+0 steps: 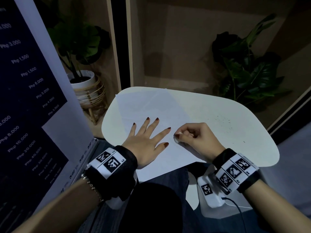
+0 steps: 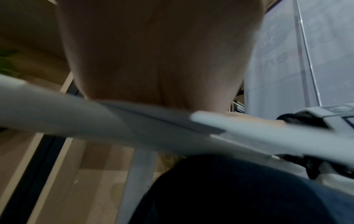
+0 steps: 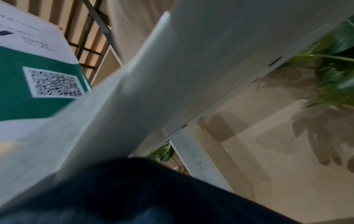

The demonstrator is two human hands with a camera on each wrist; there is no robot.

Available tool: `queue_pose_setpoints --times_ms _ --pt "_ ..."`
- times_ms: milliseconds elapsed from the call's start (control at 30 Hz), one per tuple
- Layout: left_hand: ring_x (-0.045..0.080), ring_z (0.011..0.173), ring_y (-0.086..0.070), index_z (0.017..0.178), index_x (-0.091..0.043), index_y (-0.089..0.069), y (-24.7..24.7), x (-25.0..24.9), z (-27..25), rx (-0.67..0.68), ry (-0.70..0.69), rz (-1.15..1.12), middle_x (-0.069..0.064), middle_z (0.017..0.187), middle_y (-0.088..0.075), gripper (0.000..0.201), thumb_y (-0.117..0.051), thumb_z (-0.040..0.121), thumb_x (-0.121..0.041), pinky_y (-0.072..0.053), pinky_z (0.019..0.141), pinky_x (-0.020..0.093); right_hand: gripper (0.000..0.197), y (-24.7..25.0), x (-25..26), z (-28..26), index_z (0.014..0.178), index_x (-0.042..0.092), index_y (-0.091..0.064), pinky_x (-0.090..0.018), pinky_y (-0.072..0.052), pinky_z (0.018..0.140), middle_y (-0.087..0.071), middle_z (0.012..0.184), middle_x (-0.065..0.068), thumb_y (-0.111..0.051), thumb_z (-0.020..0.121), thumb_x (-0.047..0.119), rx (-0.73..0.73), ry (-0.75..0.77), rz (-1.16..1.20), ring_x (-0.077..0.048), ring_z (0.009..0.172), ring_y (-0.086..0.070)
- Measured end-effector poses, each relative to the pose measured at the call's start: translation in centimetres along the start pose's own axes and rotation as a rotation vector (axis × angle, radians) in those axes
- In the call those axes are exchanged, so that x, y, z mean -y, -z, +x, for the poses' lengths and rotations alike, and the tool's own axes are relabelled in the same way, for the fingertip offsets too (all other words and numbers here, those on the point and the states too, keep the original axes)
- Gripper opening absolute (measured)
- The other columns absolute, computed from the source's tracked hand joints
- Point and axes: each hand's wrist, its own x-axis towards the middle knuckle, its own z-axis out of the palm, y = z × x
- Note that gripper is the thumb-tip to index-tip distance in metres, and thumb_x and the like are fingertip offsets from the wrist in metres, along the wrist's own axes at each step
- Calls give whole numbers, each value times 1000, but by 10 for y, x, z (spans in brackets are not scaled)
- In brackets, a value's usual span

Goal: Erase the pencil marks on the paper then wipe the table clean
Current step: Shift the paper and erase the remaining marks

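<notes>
Paper lies flat on the white bench, angled so its near corner hangs off the edge above my lap; I can make out no pencil marks on it from the head view, the sheet is too pale and dim to tell. My left hand rests on it with the grip fully open, fingers spread and palm down near the sheet's lower half, which I read as pinning the paper so it won't slide or crumple under rubbing. Just beside those fingertips, my right hand has its grip curled tight, thumb and fingers pinching a small white eraser whose end sits against the paper; holding it that low and short should give firm pressure. Dark specks are scattered on the bare bench to the right of the sheet, likely eraser crumbs, so I judge the erasing to be under way and the wiping not yet begun. Both wrist views show only blurred bench edge and my dark trousers. Potted plants stand beyond the bench.
</notes>
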Motion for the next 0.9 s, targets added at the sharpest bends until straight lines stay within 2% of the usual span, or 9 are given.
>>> queue_pose_setpoints --times_ms 133,267,400,533,600,700,733,833,900 --pt "18 146 30 150 -47 16 1 1 -1 10 -7 -8 -7 159 29 55 -9 102 -55 13 118 51 12 -1 -4 6 86 -4 -68 -35 -56 86 -58 66 -14 -60 94 -2 -290 75 103 -22 66 -60" --pt "14 145 29 152 -30 23 1 1 -3 2 11 -16 -9 159 29 67 -9 100 -58 12 119 48 19 10 -6 12 94 -3 -63 -33 -48 79 -56 53 4 -51 103 9 -464 29 323 -18 65 -58" --pt "10 145 29 152 -16 25 3 2 -3 13 26 -69 -5 157 32 94 -19 91 -74 14 119 45 19 6 13 6 95 2 -53 -25 -49 56 -63 71 -12 -42 106 13 -414 -23 535 -27 67 -61" --pt "9 143 33 149 -14 29 4 4 -3 38 8 -134 -2 155 36 115 -32 80 -83 15 120 44 24 -10 26 -11 87 3 -53 -40 -61 76 -71 102 -27 -45 104 18 55 -308 589 -37 85 -72" --pt "10 141 35 149 -14 30 5 5 -4 51 3 -147 -2 154 38 118 -34 78 -84 14 120 44 23 -12 18 -5 84 6 -56 -34 -59 85 -71 104 -17 -46 104 12 -43 -293 614 -27 95 -70" --pt "11 141 36 149 -15 30 5 4 -4 57 6 -136 -2 154 38 119 -34 77 -86 14 120 45 21 -3 12 6 85 13 -55 -33 -45 87 -60 91 -2 -46 103 7 -429 -4 611 -16 86 -58" --pt "11 141 36 149 -15 30 6 4 -4 60 5 -136 -2 154 39 121 -35 76 -86 14 120 45 17 -1 12 5 90 11 -56 -34 -45 88 -63 95 -4 -46 103 10 -407 13 593 -20 89 -60" --pt "10 138 39 149 -15 30 8 5 -5 101 -10 -148 -3 152 41 130 -43 71 -89 16 119 44 21 -6 13 -6 106 -6 -60 -35 -56 87 -70 109 -20 -45 103 8 -45 -153 465 -32 100 -67" --pt "9 138 40 149 -16 29 12 7 -5 127 -19 -177 -5 152 41 132 -43 68 -90 16 119 44 15 -6 15 -5 92 -2 -59 -30 -53 87 -68 97 -14 -48 100 3 -149 -126 497 -24 92 -64"
